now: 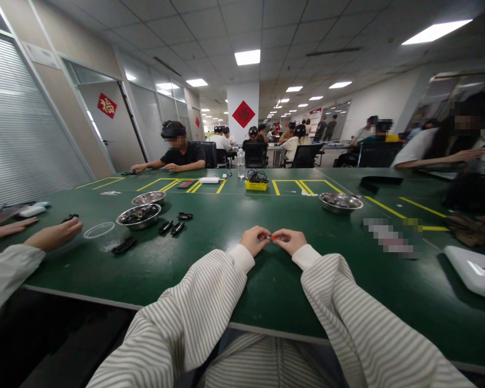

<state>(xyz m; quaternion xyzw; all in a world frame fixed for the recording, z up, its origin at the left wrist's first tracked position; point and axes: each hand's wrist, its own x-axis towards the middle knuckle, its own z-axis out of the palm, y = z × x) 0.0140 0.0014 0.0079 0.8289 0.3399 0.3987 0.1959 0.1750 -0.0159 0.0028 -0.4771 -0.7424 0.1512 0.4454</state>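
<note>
Above the green table, my left hand and my right hand meet fingertip to fingertip. Between them is a small part with orange and dark areas, too small to name. Both hands are closed on it, and the fingers hide most of it. Ahead and to the left, several black plastic parts lie loose on the table. Beside them stands a steel bowl filled with dark parts.
Behind that bowl stands another metal bowl; a third bowl stands at right. A yellow tray holds black cable near a water bottle. At left, a co-worker's hand holds a dark part. A white case lies right.
</note>
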